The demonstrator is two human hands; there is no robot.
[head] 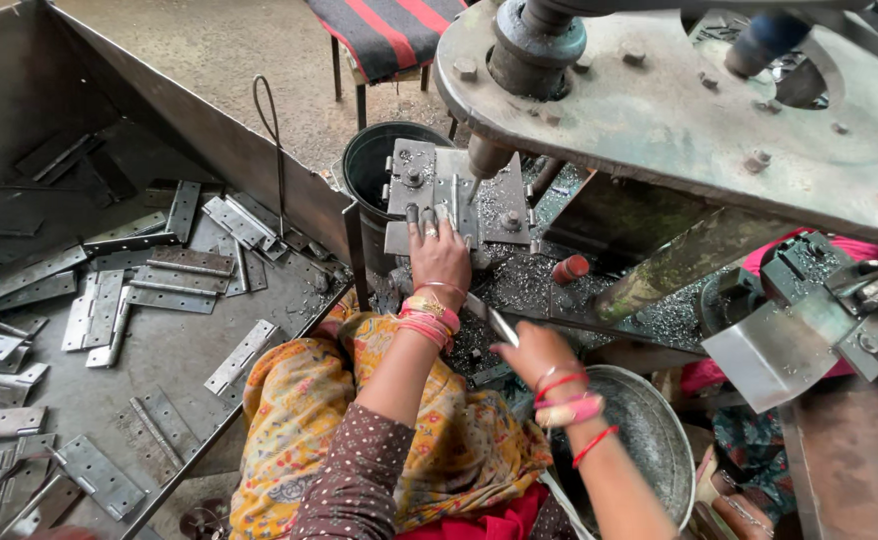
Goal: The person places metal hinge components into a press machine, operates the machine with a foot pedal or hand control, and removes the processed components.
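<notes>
My left hand reaches forward onto a grey metal jig plate under the drill press and pins a hinge leaf there with its fingertips. The drill bit hangs just above the plate, to the right of my fingers. My right hand is nearer to me, over my lap, and grips a narrow flat metal hinge leaf that points up and left. Both wrists wear pink and red bangles. Metal shavings lie around the jig.
A large sheet-metal tray on the left holds several loose grey hinges. A black bucket stands behind the jig. A round metal bowl sits at my right. The press's heavy plate overhangs the upper right. A small red cylinder lies by the shavings.
</notes>
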